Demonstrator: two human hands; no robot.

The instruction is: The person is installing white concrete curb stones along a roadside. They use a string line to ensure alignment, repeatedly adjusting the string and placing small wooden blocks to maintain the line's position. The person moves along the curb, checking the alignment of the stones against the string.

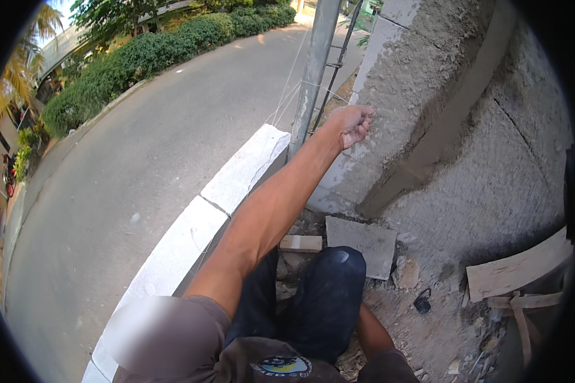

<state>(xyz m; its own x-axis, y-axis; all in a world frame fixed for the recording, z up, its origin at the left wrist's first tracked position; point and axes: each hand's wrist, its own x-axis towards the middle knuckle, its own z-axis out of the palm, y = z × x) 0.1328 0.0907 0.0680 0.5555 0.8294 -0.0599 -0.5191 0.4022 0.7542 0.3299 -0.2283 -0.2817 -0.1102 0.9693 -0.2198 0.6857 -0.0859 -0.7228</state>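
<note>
My left arm stretches up and forward across the low block wall. At its end my left hand (356, 126) is closed, fingers curled, in front of the edge of the rough mortared wall (402, 83). Whatever it may hold is hidden. A thin string (329, 91) tied round the grey metal pole (312, 76) runs toward that hand. Of my right arm only the forearm (372, 329) shows, beside my bent knee; the right hand is hidden behind the leg. A smooth, darker band of mortar (421, 163) slants down the wall.
White blocks (172, 249) form a low wall on my left, with a road (121, 166) beyond. A steel rebar frame (332, 70) stands behind the pole. Around my knees lie a flat grey slab (364, 242), a small block (301, 243), rubble and a curved board (517, 268).
</note>
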